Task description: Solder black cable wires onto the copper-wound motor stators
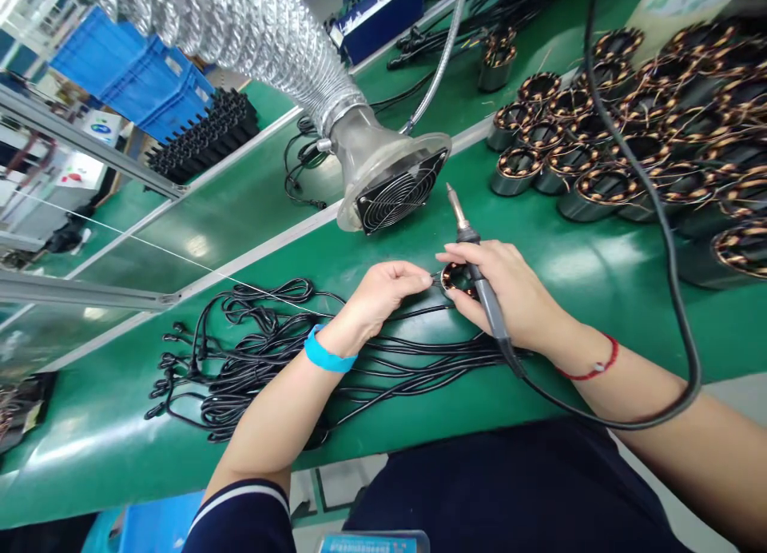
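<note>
My right hand (509, 293) grips a soldering iron (491, 301) with its metal tip pointing up and away from me. The same hand's fingers also curl round a small motor stator (456, 280) with copper windings. Just left of the stator, my left hand (389, 289) is closed in a pinch on thin dark wires (436, 280) at its edge. Which wires reach the stator is too small to make out. Beneath both hands run black cables (413, 361) on the green bench. The iron's cord (677, 281) loops over my right forearm.
A fume extraction hood (392, 177) on a foil duct hangs ahead of my hands. Many more stators (605, 189) stand at the right. Bundled cables with plugs (240, 361) lie left. Blue crates (132, 65) and a black rack (200, 133) are beyond the metal frame.
</note>
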The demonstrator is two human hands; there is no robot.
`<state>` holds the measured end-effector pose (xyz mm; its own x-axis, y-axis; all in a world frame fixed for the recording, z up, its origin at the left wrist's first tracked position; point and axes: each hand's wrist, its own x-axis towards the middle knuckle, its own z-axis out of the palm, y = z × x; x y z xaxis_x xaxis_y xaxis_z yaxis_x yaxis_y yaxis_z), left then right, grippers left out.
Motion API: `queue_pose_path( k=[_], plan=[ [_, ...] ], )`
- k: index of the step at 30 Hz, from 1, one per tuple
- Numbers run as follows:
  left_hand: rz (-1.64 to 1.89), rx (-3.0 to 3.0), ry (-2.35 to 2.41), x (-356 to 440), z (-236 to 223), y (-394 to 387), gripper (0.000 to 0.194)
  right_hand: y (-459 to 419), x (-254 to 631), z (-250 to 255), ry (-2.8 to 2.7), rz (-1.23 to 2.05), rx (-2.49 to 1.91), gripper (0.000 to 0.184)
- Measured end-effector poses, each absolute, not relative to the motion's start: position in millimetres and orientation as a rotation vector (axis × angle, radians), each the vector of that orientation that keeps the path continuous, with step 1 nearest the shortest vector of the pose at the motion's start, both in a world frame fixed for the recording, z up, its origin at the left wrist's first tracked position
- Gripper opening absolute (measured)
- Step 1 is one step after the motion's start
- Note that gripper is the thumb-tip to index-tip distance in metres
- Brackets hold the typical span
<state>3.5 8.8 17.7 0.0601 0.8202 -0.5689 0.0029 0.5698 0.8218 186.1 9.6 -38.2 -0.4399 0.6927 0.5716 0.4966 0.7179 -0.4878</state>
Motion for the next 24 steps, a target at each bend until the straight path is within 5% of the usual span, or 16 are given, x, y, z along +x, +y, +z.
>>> queue_pose_path(
  k=[15,24],
  plan=[
    [0.526,1.061,1.191,1.8,12.5,6.0,0.02,6.6,178.2,-36.2,-1.93,0.378,-0.959,0.033],
    [0.733,1.432,1.616,-32.2,13.4,19.3,0.015,4.2,177.7,-34.5,-1.831,0.435,-1.055,0.039]
  ],
)
